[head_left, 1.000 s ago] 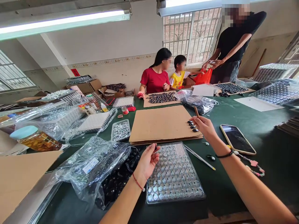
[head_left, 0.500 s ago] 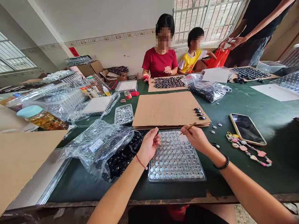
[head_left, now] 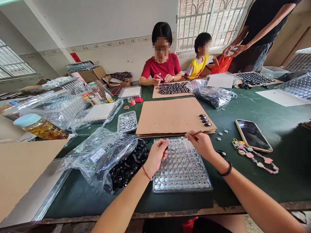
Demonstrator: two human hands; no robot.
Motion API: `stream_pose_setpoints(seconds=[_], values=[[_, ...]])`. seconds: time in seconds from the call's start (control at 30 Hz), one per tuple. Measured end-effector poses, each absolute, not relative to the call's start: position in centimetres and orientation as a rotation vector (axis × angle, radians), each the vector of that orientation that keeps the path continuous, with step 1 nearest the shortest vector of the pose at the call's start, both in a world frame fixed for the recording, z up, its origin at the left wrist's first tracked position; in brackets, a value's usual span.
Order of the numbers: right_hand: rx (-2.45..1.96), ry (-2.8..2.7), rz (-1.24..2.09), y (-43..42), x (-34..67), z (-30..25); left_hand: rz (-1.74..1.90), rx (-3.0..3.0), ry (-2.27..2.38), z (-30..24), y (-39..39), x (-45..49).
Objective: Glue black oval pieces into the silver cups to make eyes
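Observation:
My left hand [head_left: 156, 154] hovers over the top left of a clear plastic tray [head_left: 181, 168] of small round silver pieces, its fingers pinched on a small dark bead. My right hand [head_left: 201, 144] is closed on a thin wooden stick [head_left: 194, 133], over the tray's top right corner. Beyond the tray lies a stack of brown cardboard [head_left: 170, 116] with a short row of dark oval beads [head_left: 204, 119] at its right edge. A plastic bag of black beads [head_left: 116, 158] lies left of the tray.
A phone [head_left: 252, 135] and a beaded charm strap [head_left: 255, 156] lie on the green table [head_left: 267, 174] at right. A small tray of silver pieces [head_left: 127, 122], bagged trays and a jar [head_left: 40, 127] stand left. Across the table sit two people; a third stands at the right.
My right hand came back from the beads on the cardboard to the tray's top edge with the stick. My left hand stayed by the tray. The view tilted downward.

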State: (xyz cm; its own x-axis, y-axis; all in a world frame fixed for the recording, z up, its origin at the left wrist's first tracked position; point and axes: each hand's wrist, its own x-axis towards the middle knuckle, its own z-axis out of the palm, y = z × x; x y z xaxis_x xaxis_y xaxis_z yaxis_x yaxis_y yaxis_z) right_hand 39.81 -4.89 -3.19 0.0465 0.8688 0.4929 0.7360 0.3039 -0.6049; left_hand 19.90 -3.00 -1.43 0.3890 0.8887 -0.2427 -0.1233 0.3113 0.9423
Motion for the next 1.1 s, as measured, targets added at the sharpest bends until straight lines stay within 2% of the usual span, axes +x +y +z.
stream_pose_setpoints(seconds=[0.2,0.37,0.67,0.83,0.93,1.1], values=[[-1.253,-1.804,0.129,-6.8,38.1,-2.5,0.791,1.894,1.096,-1.1,-4.4,20.2],[-1.149,-1.837,0.167,-7.5,37.1,-2.5,0.768,2.164,1.109,-1.6,-4.6,20.4],[-1.147,-1.785,0.142,-7.7,37.1,-2.2,0.706,2.175,1.138,-1.6,-4.0,20.3],[-1.227,-1.657,0.127,-7.9,37.3,-2.0,0.772,1.728,1.094,-1.6,-3.5,20.3],[-1.251,-1.512,0.263,-7.9,37.4,-1.9,0.818,1.555,1.051,-1.5,-3.4,20.3],[-1.151,-1.323,0.561,-8.0,36.7,-1.8,0.780,1.597,0.956,-1.3,-4.2,20.5]])
